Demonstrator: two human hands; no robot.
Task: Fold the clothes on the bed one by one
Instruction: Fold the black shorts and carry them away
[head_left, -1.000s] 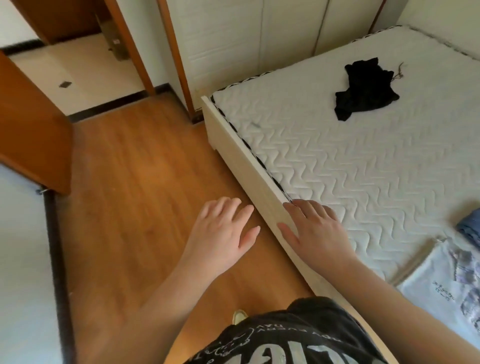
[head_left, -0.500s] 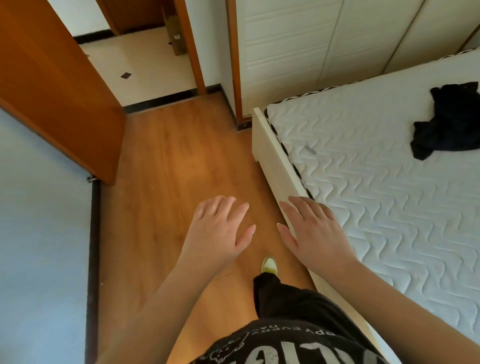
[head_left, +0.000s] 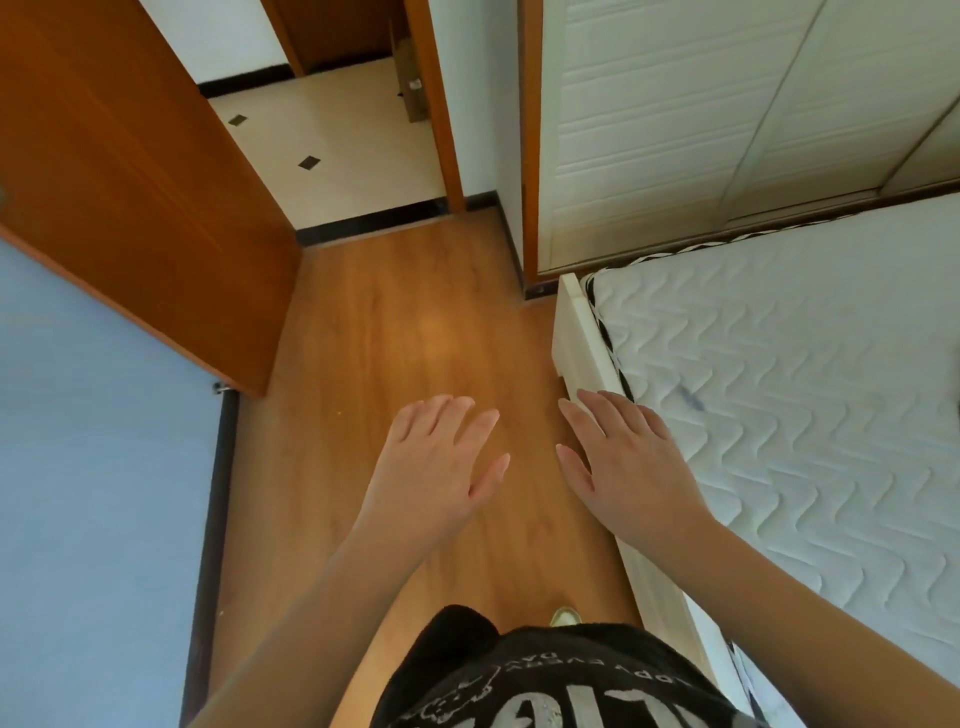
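The bed (head_left: 810, 395) with its bare white quilted mattress fills the right side of the head view. No clothes show in this frame. My left hand (head_left: 436, 467) hovers over the wooden floor with fingers spread, palm down, holding nothing. My right hand (head_left: 628, 467) is stretched flat over the bed's cream side rail (head_left: 576, 353), fingers straight, also holding nothing. Whether it touches the rail I cannot tell.
A wooden floor (head_left: 415, 332) runs ahead to an open doorway (head_left: 332, 150) onto pale tiles. An orange-brown door (head_left: 130, 176) stands open at the left beside a blue wall (head_left: 93, 493). White wardrobe doors (head_left: 701, 119) rise behind the bed's end.
My view has swung left, away from the bed. The black garment and the clothes at the lower right have left the frame. Both hands keep the same flat pose.
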